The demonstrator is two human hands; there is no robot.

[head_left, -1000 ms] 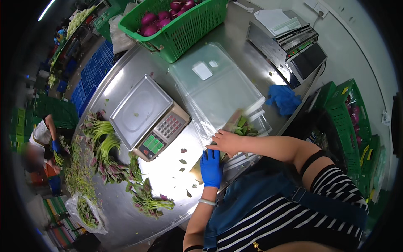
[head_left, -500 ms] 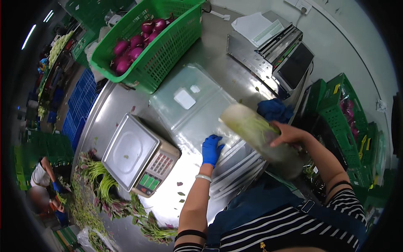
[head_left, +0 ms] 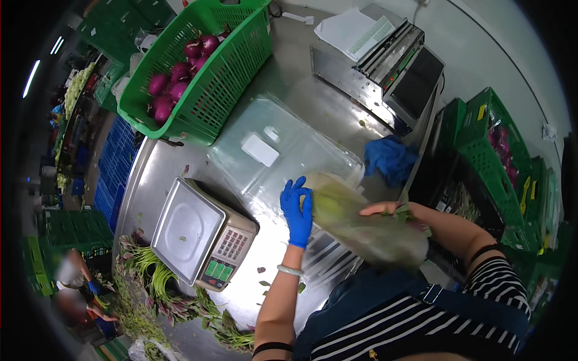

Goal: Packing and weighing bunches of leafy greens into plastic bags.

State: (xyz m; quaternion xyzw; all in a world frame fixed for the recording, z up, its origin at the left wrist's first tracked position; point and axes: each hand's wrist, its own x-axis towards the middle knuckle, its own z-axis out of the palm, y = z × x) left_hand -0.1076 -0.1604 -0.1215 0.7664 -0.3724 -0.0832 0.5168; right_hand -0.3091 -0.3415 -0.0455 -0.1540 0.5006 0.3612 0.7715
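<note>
The blue-gloved left hand [head_left: 296,212], on the stacked bags [head_left: 239,157] 0.5 s ago, is now raised at the end of the bag of greens [head_left: 354,228], fingers curled, grip unclear. The bare right hand [head_left: 379,208] holds that bag. Beyond both hands, 1 printed sheet [head_left: 373,41] is unreadable; left of them sit 1 scale [head_left: 203,233] and loose greens [head_left: 159,265].

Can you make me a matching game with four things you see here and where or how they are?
1. Purple onions
2. Scale
3. Blue glove
4. Bag of greens

A. On the left grip
B. In the right grip
C. Silver on top
D. In a green basket

Pairs: 1-D, 2-C, 3-A, 4-B
</note>
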